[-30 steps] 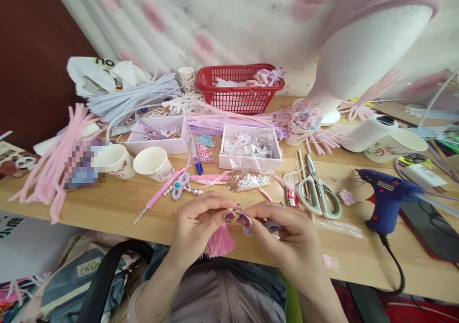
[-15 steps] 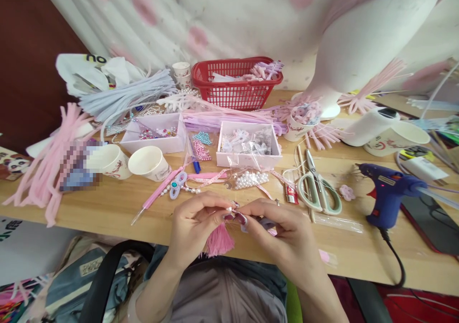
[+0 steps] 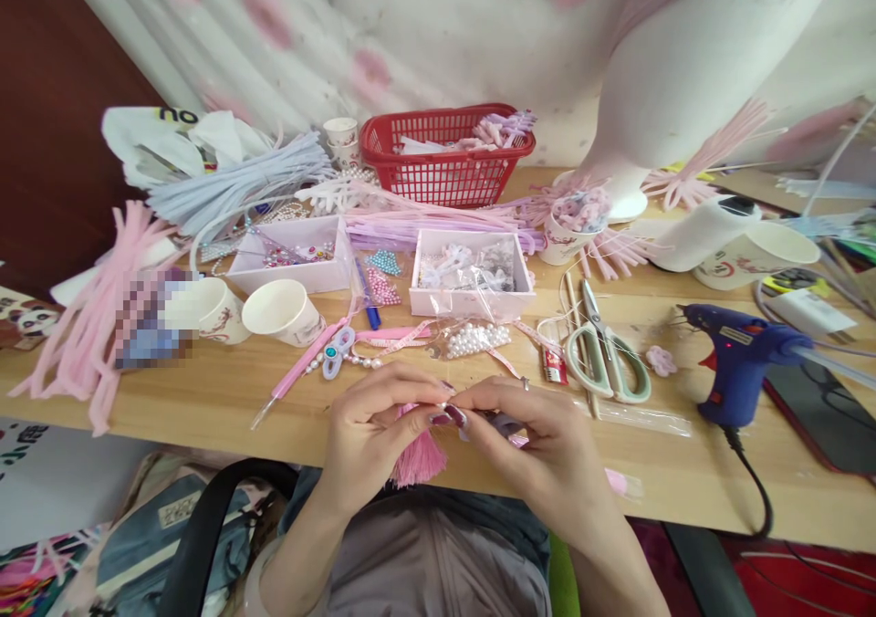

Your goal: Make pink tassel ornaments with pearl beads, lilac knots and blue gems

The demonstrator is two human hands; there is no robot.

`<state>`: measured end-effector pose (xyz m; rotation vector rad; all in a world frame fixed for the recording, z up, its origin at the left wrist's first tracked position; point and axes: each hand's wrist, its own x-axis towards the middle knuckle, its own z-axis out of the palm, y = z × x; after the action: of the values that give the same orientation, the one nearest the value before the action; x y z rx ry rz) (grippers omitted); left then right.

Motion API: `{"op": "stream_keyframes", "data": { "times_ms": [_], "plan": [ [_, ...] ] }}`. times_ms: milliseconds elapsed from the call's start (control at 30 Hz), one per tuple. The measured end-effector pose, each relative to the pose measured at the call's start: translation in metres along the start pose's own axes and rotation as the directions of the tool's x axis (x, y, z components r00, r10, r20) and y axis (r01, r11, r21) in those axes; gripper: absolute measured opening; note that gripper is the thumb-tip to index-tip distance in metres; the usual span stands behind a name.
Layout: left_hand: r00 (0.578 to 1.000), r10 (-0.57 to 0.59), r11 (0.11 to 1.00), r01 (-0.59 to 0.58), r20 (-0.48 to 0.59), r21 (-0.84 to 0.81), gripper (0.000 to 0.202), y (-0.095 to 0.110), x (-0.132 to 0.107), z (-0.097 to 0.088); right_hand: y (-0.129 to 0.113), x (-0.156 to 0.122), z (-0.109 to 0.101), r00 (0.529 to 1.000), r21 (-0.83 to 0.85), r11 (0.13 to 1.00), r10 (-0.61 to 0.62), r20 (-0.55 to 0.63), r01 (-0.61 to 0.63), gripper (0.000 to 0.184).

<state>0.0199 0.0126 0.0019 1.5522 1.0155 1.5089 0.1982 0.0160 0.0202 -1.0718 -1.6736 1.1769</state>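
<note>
Close to the table's front edge, my left hand (image 3: 373,430) and my right hand (image 3: 537,430) meet with fingertips pinched together. A tiny white bead (image 3: 443,405) shows between them. Below the left fingers hangs a pink tassel (image 3: 419,460), its top hidden by that hand. My right hand is closed at the same spot, and what exactly it pinches is mostly covered. Under its fingers a greyish-lavender piece (image 3: 505,424) is partly visible. Just beyond the hands lie a bag of pearl beads (image 3: 477,340) and a lavender ornament with a blue gem (image 3: 337,353).
To the right are scissors (image 3: 606,352), a blue glue gun (image 3: 735,361) and a phone (image 3: 825,425). White boxes (image 3: 472,303), paper cups (image 3: 282,311), a red basket (image 3: 444,179) and a white mannequin form (image 3: 684,78) stand farther back. Pink fuzzy stems (image 3: 92,311) hang leftward.
Both hands stay pinched together in nearly the same place, with the fingertips shifted slightly. The white bead is more covered now. The camera view has moved a little.
</note>
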Motion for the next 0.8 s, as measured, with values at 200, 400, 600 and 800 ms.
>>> {"op": "stream_keyframes", "data": {
  "times_ms": [200,400,600,800],
  "plan": [
    [0.998,-0.036,0.999,0.037,-0.05,0.011,0.008,-0.002,0.0,0.003,0.003,0.001,-0.001,0.996,0.025,0.998,0.06,0.063,-0.062,0.017],
    [0.995,-0.067,0.998,0.067,-0.074,-0.001,0.012,-0.003,-0.002,0.006,0.009,0.001,0.0,0.994,0.076,0.993,0.084,0.069,-0.089,0.017],
    [0.997,0.032,0.993,-0.024,-0.069,0.119,0.018,-0.004,-0.004,0.005,0.011,-0.001,0.001,0.987,0.14,0.979,0.135,0.093,-0.147,0.019],
    [0.99,0.132,0.952,-0.112,-0.052,0.284,0.016,-0.003,-0.006,0.005,0.01,0.0,0.002,0.993,0.159,0.982,0.087,0.078,-0.098,0.024]
  ]
}}
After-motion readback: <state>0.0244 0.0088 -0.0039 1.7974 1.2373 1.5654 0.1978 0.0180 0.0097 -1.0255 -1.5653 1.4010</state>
